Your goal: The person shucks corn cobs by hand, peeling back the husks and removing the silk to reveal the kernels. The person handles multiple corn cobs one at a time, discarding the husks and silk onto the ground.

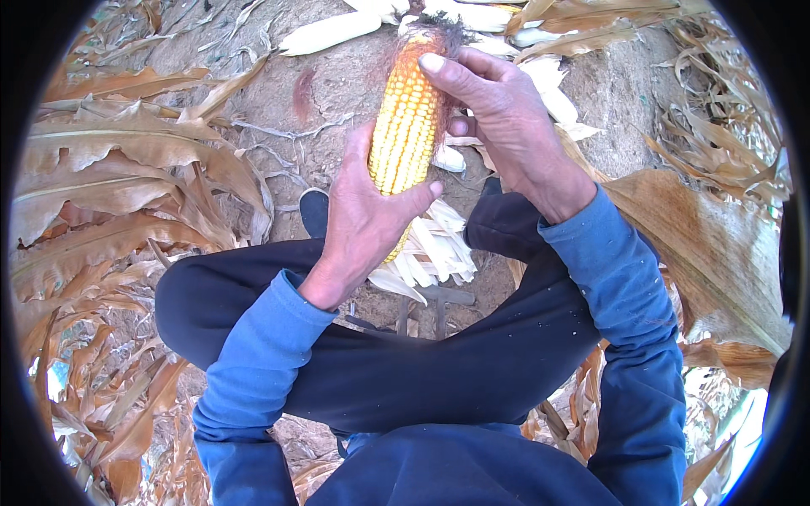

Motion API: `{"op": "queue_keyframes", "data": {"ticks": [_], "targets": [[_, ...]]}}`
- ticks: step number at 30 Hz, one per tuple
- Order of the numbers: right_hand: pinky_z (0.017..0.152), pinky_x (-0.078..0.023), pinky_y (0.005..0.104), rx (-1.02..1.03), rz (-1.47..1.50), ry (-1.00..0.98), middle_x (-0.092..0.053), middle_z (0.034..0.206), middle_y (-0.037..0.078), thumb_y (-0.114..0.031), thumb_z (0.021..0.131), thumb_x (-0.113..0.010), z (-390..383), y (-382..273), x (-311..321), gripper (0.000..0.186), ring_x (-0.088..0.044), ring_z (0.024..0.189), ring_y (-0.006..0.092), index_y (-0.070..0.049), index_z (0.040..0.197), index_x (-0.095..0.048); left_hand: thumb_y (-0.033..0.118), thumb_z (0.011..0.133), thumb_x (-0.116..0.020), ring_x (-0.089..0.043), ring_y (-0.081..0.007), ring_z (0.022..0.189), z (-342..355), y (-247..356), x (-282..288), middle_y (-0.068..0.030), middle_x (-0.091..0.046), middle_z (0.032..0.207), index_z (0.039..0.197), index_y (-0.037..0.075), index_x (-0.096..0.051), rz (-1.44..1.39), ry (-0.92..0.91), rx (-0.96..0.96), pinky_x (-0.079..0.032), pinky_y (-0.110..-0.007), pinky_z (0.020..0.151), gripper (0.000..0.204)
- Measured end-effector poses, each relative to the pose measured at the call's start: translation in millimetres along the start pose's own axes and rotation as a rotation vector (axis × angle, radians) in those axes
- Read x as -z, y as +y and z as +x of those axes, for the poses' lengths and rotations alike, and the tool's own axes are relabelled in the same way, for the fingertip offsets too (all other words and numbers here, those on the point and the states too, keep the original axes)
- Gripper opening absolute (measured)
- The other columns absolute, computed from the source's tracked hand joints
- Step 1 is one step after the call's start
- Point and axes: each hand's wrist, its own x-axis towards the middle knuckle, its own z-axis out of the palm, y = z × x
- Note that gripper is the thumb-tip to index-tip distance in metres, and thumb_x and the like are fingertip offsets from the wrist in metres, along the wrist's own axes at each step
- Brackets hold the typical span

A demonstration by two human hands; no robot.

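While my left hand [364,211] clasps the corn cob [405,126] | my right hand [513,118] grips its tip (upper centre of frame)

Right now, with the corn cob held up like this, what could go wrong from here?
The cob is held up with its lower part in the left grip; if that loosens, it could drop onto the pale husks or the ground. Dark silk hangs about the top, close to the right grip, so loose strands might break off and stick there.
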Motion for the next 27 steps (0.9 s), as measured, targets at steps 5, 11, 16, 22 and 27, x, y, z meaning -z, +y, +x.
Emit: {"op": "queue_keyframes", "data": {"ticks": [5,11,16,22,27], "targets": [[0.049,-0.041,0.0144,0.007,0.310,0.008,-0.062,0.088,0.003,-0.016,0.092,-0.066,3,-1,4,0.022,-0.054,0.073,0.0035,0.001,0.106,-0.062,0.007,0.071,-0.077,-0.057,-0.0173,0.106,2,-1,1,-0.0126,-0.055,0.116,0.134,-0.003,-0.038,-0.073,-0.033,0.047,-0.048,-0.030,0.092,0.075],[0.057,-0.048,0.0191,-0.003,0.396,-0.019,-0.061,0.091,0.006,-0.009,0.095,-0.059,3,0,10,0.016,-0.056,0.076,0.0078,0.002,0.106,-0.057,0.005,0.071,-0.077,-0.056,-0.0168,0.106,5,-3,3,-0.0127,-0.055,0.117,0.134,-0.004,-0.037,-0.145,-0.028,0.082,-0.048,-0.030,0.092,0.075],[0.066,-0.052,0.0248,0.045,0.457,-0.029,-0.061,0.093,0.009,-0.009,0.096,-0.055,5,5,8,0.015,-0.059,0.080,0.0115,0.002,0.106,-0.054,0.007,0.073,-0.079,-0.058,-0.0152,0.101,6,-1,5,-0.0125,-0.056,0.114,0.131,-0.006,-0.037,-0.217,-0.041,0.111,-0.050,-0.029,0.089,0.073],[0.065,-0.054,0.0253,0.086,0.307,0.071,-0.062,0.092,0.012,-0.008,0.095,-0.054,2,0,1,0.015,-0.063,0.078,0.0135,0.005,0.103,-0.053,0.012,0.077,-0.080,-0.060,-0.0137,0.099,4,2,4,-0.0097,-0.058,0.112,0.129,-0.004,-0.041,-0.376,-0.057,0.114,-0.051,-0.028,0.087,0.067],[0.057,-0.056,0.0242,0.118,0.051,0.132,-0.064,0.089,0.014,-0.002,0.090,-0.054,-3,-7,-5,0.015,-0.065,0.068,0.0139,0.008,0.101,-0.053,0.013,0.080,-0.079,-0.060,-0.0143,0.099,4,2,8,-0.0081,-0.059,0.112,0.127,-0.001,-0.044,-0.439,-0.057,0.142,-0.051,-0.030,0.087,0.060]]}}
